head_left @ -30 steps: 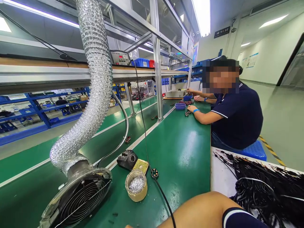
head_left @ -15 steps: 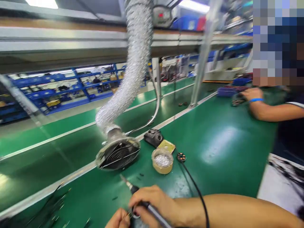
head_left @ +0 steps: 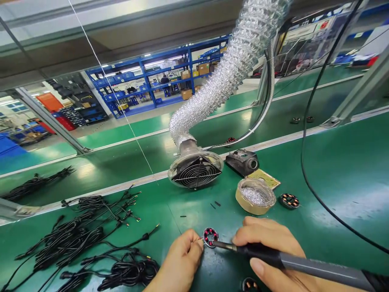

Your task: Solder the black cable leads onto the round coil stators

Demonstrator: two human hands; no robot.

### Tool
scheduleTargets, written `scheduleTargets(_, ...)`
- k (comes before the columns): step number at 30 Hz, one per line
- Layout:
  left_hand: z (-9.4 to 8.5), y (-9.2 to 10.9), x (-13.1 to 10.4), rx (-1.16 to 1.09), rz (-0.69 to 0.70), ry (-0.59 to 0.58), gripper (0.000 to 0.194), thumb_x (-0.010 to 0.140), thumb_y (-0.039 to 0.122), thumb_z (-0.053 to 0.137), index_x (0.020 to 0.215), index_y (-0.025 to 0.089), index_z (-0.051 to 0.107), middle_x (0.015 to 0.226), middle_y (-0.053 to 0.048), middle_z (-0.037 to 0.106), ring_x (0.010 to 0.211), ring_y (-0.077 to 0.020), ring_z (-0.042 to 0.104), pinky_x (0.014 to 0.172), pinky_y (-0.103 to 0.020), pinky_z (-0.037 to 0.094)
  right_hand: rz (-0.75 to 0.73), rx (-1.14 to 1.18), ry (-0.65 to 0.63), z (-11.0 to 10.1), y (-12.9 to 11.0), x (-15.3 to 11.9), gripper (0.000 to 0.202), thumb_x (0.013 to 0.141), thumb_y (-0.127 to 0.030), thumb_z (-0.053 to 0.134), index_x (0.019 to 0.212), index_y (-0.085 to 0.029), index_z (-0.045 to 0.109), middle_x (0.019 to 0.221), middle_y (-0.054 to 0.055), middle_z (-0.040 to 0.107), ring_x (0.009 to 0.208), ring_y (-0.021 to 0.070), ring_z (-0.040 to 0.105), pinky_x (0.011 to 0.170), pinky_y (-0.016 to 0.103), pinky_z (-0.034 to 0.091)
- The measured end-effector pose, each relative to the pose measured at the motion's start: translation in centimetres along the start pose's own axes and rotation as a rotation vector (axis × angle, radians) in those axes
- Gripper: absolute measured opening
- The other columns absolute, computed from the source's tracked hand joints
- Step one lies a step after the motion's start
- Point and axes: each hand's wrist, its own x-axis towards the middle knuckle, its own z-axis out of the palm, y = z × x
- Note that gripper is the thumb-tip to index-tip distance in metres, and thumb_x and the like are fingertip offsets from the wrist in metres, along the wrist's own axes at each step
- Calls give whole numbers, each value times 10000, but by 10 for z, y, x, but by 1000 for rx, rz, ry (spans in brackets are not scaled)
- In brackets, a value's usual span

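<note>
A soldering iron [head_left: 261, 253] with a dark grey handle is gripped in my right hand [head_left: 273, 243]. Its metal tip points left and meets, or nearly meets, the lower right edge of a small motor stator [head_left: 210, 237] with red windings. My left hand [head_left: 187, 253] is closed in a pinch at the stator's left side, on what looks like a thin wire. Just beyond my right hand stands a yellowish round tub [head_left: 255, 205] of silvery shavings. Another stator [head_left: 289, 200] with copper windings lies right of it, and one more [head_left: 251, 284] is partly cut off at the bottom edge.
Bundles of black cables [head_left: 75, 239] cover the left of the green bench [head_left: 170, 211]. A fume extractor fan [head_left: 197, 172] on a silver duct [head_left: 212, 89] stands ahead. Behind the tub are a black iron stand [head_left: 243, 162] and yellow sponge [head_left: 264, 178]. A black cord [head_left: 304, 162] hangs at right.
The view has swung left, and the co-worker at right is out of sight. The iron's tip, earlier pointing up and left away from my left hand, is now at the red-wound stator.
</note>
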Motion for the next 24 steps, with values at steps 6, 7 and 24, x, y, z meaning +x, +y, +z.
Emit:
scheduleTargets(6,-2,-3,2,12,53,-89,570,721,765,565,672,225,388,460,123,313,443,-62,205,447,-214,187,22,62,-25,11,9,-4,261,932,-359,410,823,-193,580,604,4,513,501,156,470,492,293,291)
scheduleTargets(7,-2,-3,1,15,53,-94,556,733,750,563,675,225,389,459,122,320,442,-62,208,446,-214,189,22,62,-23,11,9,-5,252,928,-350,414,818,-193,579,601,2,511,500,154,468,490,291,290)
scheduleTargets(24,5,10,-4,64,49,-74,559,721,769,524,668,231,382,452,111,325,447,-73,258,462,-224,185,44,80,-29,16,8,-3,225,924,-316,437,806,-196,587,590,2,516,511,155,482,486,285,304)
